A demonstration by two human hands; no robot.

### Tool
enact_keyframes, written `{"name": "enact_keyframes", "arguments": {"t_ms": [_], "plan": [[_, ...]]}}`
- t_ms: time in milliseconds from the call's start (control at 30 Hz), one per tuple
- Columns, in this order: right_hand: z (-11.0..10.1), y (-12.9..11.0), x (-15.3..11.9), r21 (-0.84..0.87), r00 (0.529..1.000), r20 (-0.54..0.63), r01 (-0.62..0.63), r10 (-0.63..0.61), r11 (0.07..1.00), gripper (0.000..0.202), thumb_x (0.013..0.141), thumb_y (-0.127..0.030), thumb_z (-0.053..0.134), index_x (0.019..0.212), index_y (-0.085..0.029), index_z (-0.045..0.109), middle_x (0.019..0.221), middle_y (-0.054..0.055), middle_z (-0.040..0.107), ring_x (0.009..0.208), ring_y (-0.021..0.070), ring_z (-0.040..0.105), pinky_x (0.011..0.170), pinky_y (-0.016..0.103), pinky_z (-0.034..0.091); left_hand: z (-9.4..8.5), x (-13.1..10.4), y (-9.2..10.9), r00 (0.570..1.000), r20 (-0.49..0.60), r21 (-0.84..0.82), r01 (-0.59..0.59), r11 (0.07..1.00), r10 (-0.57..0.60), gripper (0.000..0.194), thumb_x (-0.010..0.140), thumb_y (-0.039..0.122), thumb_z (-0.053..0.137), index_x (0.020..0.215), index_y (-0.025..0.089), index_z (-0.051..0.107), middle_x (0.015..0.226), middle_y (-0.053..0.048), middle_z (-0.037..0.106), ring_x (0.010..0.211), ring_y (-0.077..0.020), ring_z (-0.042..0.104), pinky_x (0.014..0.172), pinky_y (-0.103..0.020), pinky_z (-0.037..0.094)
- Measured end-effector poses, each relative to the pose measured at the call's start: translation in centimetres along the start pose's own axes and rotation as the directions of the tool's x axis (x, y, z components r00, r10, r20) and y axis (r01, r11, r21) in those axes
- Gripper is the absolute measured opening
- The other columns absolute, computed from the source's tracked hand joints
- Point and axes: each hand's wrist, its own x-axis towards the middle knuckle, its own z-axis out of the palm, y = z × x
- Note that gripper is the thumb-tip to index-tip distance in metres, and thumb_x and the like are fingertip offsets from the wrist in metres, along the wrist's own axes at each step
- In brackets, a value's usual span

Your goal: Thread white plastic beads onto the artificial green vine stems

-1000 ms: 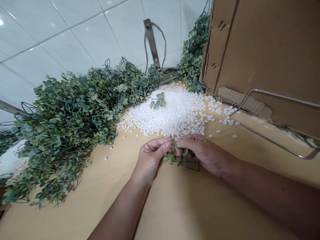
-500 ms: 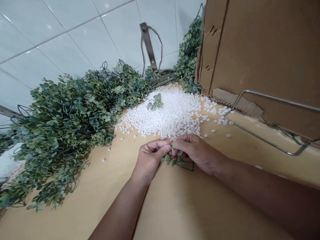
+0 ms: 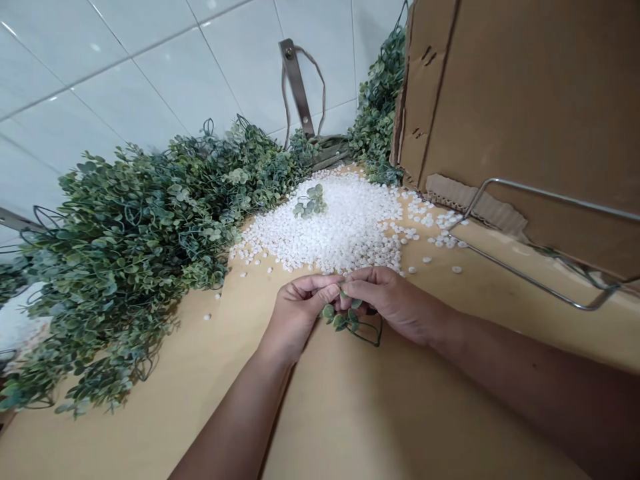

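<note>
A small sprig of artificial greenery (image 3: 340, 321) with round green leaves and a dark wire-like stem loop is pinched between my two hands, just in front of the white pile. My left hand (image 3: 301, 303) is closed on it from the left, thumb against fingers. From the right, my right hand (image 3: 393, 298) pinches the same sprig, its fingertips nearly touching the left ones. Whatever lies right at the fingertips is mostly hidden. Beyond the hands spreads a heap of small white plastic pieces (image 3: 345, 220), with a loose leaf sprig (image 3: 311, 202) lying on top.
A big mound of artificial greenery (image 3: 150, 233) fills the left side against the tiled wall (image 3: 165, 80). More greenery (image 3: 377, 107) stands behind. At right are a cardboard box (image 3: 530, 120) and a bent metal wire frame (image 3: 540, 277). The tan tabletop (image 3: 325, 413) lies below.
Both hands stay together at nearly the same spot, shifted very slightly. The sprig's leaves and its dark loop have turned a little, the loop now tilting lower and to the left.
</note>
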Motion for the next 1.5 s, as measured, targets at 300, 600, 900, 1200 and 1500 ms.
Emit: {"name": "enact_keyframes", "arguments": {"t_ms": [300,600,900,1200,1500], "plan": [[-0.2,-0.7,-0.3,0.408,1.0,0.029,-0.016,0.004,0.913,0.021,0.068,-0.03,0.066,0.059,-0.014,0.058,0.056,-0.002,0.055,0.058,0.0073,0.052,0.06,0.02,0.042,-1.6,-0.4,0.4,0.996,-0.074,0.091,-0.036,0.995,0.043,0.032,0.065,0.04,0.07,0.089,0.018,0.071,0.085,-0.006,0.07,0.081,-0.0172,0.061,0.078,-0.031,0.047],[-1.1,-1.5,-0.3,0.427,0.994,-0.091,0.091,-0.057,0.9,0.022,0.071,-0.033,0.061,0.059,-0.015,0.057,0.053,-0.002,0.049,0.058,0.0098,0.053,0.061,0.022,0.046,-1.2,-1.2,1.2,0.999,0.046,0.206,-0.02,0.978,0.011,0.024,0.06,0.028,0.075,0.082,0.017,0.071,0.067,-0.002,0.066,0.066,-0.0135,0.059,0.069,-0.027,0.044],[-0.3,-1.3,-1.1,-0.289,0.98,-0.029,0.18,-0.196,0.94,0.027,0.059,-0.023,0.069,0.077,-0.018,0.05,0.065,-0.004,0.049,0.06,0.0093,0.046,0.058,0.023,0.039,-1.1,-0.8,0.6,0.989,-0.065,0.193,-0.121,0.974,0.136,0.017,0.059,0.029,0.075,0.066,0.016,0.068,0.061,0.001,0.064,0.056,-0.0091,0.054,0.059,-0.022,0.044],[0.0,-0.4,-1.0,-0.516,0.962,0.009,0.24,-0.274,0.822,0.009,0.073,-0.027,0.053,0.073,-0.018,0.054,0.064,0.0,0.053,0.061,0.0121,0.047,0.057,0.024,0.038,-0.9,-0.8,0.5,0.971,-0.116,0.2,-0.182,0.963,0.208,0.021,0.059,0.024,0.075,0.078,0.017,0.069,0.064,0.001,0.065,0.059,-0.0089,0.056,0.059,-0.021,0.045],[-0.8,-1.6,-0.8,-0.269,0.966,-0.184,0.13,-0.183,0.954,0.022,0.066,-0.035,0.065,0.059,-0.017,0.055,0.045,-0.007,0.04,0.042,0.0055,0.034,0.047,0.022,0.031,-4.3,1.4,0.1,0.861,-0.177,0.78,-0.172,0.602,0.476,0.016,0.069,0.026,0.064,0.082,0.018,0.07,0.083,-0.004,0.063,0.072,-0.0142,0.057,0.069,-0.027,0.046]]}}
